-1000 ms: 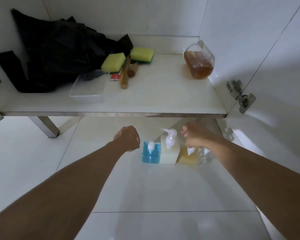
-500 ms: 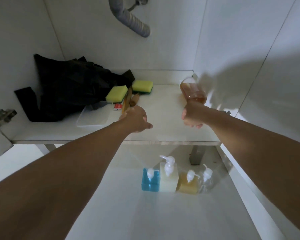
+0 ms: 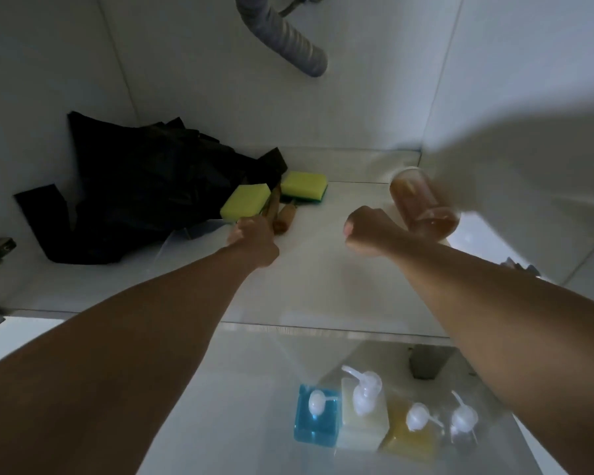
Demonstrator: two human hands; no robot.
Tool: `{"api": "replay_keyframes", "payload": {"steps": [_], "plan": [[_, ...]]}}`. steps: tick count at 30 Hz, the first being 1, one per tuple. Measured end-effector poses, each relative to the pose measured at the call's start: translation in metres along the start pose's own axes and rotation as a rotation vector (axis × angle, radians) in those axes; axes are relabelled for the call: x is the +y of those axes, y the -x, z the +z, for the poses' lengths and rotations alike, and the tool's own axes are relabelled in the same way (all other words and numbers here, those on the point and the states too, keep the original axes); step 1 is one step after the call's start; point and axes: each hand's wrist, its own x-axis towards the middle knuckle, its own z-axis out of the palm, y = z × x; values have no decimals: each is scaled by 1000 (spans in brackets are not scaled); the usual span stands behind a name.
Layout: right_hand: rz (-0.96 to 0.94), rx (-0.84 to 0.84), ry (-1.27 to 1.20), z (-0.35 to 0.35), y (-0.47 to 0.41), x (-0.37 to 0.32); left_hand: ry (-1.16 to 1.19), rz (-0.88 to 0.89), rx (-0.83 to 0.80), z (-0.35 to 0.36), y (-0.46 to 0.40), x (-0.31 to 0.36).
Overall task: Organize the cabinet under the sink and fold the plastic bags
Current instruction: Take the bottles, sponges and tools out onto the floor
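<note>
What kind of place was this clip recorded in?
Most likely the inside of an under-sink cabinet: a ribbed drain hose hangs from above, sponges and black plastic bags lie on the shelf, and pump bottles stand on the floor.

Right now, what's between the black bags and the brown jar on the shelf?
In the head view, two yellow sponges and wooden handles lie between the black plastic bags and the amber jar, then bare shelf.

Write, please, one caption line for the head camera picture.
Both hands, left hand and right hand, reach into the cabinet toward sponges and a jar.
</note>
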Motion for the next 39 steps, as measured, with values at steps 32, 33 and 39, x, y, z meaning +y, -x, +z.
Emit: {"api": "replay_keyframes", "payload": {"steps": [32, 33, 39], "plan": [[-96, -117, 457, 26, -166, -41, 183, -5, -40, 7, -136, -38], [-98, -107, 452, 26, -167, -40, 206, -1, -41, 7, -136, -39], [-94, -33, 231, 34, -165, -27, 234, 35, 16, 3, -133, -30]]}}
